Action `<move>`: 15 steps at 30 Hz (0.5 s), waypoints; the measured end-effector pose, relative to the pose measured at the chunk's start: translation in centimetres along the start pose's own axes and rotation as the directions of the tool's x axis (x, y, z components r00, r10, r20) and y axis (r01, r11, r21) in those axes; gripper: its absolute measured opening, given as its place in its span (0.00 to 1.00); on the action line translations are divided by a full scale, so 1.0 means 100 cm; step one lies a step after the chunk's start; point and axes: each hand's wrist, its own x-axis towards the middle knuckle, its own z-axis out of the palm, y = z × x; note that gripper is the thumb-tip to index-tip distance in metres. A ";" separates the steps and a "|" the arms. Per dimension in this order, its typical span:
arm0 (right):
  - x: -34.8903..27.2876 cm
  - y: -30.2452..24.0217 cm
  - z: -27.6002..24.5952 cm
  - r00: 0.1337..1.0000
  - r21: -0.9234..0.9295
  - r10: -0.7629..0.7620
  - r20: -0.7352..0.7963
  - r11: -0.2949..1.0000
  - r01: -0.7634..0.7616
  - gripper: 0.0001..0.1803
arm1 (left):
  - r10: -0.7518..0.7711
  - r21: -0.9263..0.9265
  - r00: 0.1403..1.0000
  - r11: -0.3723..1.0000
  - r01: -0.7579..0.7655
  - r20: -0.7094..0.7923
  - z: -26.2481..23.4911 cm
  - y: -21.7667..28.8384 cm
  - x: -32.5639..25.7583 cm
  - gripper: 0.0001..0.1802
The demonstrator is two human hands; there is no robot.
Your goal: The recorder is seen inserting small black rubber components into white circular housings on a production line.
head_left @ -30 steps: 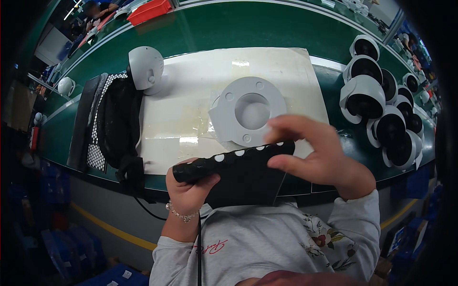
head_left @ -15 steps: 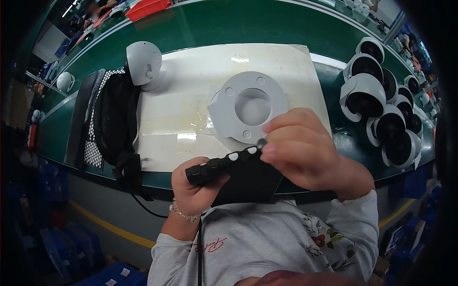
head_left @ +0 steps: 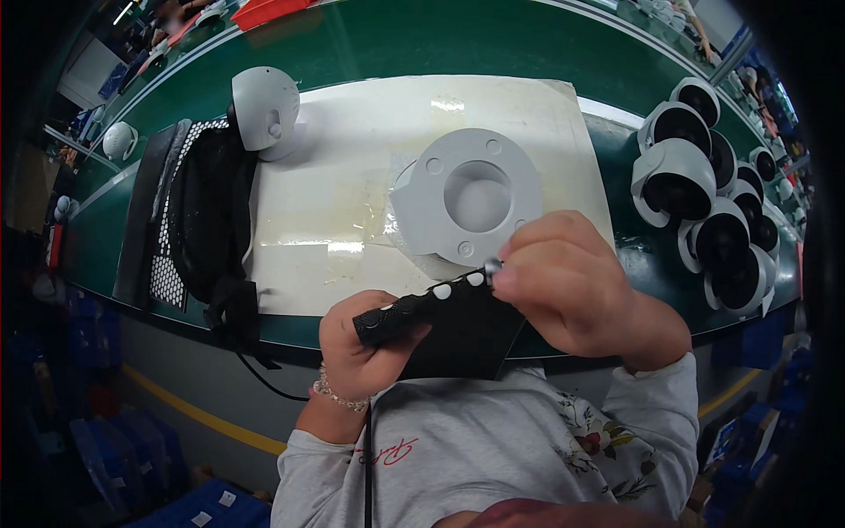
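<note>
My left hand [head_left: 356, 348] is closed round a black sheet [head_left: 462, 339], with its textured top edge bent over and several white round spots along it. At the right end of that edge, my right hand [head_left: 572, 286] pinches a small grey disc [head_left: 492, 266]. Whether the disc still touches the sheet I cannot tell. Just beyond my hands lies a light grey ring-shaped base [head_left: 422, 207]. It has a wide round hollow in the middle and small round recesses around it; my right fingers overlap its near right edge.
A pale board [head_left: 334, 176] covers the green table [head_left: 378, 44]. At left stand a white camera-like unit [head_left: 264, 106] and a black mesh-and-cloth bundle [head_left: 207, 211]. Several white units with black fronts [head_left: 673, 180] crowd the right side. A red tray [head_left: 268, 11] sits at the far edge.
My right hand and the small disc have shifted slightly right. The black sheet's edge has moved a little right with my left hand still holding it.
</note>
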 end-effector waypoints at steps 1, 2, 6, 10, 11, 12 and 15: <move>-0.001 0.001 -0.001 1.000 0.002 0.000 0.001 1.000 0.000 0.26 | -0.003 0.000 1.000 1.000 0.003 0.008 0.000 0.000 0.000 0.08; -0.003 0.001 -0.002 1.000 0.075 -0.026 0.000 0.997 0.026 0.27 | -0.005 0.000 1.000 1.000 0.005 0.007 -0.001 -0.001 -0.001 0.08; 0.002 0.001 0.008 0.989 0.233 0.005 -0.149 0.972 0.030 0.29 | 0.038 0.038 0.999 0.999 -0.039 0.019 0.000 -0.003 0.000 0.09; 0.003 -0.004 0.016 0.996 0.233 0.023 -0.082 0.972 -0.004 0.29 | 0.053 0.060 0.998 0.997 -0.056 0.047 0.003 0.000 0.001 0.09; 0.001 -0.004 0.016 0.997 0.238 0.022 -0.076 0.971 -0.003 0.29 | 0.052 0.059 0.998 0.997 -0.055 0.047 0.003 0.000 0.002 0.09; 0.000 -0.004 0.016 0.998 0.244 0.018 -0.068 0.970 -0.001 0.30 | 0.070 0.069 0.996 0.995 -0.074 0.058 0.002 -0.001 0.002 0.09; 0.005 -0.005 0.008 0.996 0.268 -0.048 0.073 0.963 0.026 0.33 | 0.068 0.054 0.996 0.996 -0.071 0.065 0.002 -0.001 0.002 0.09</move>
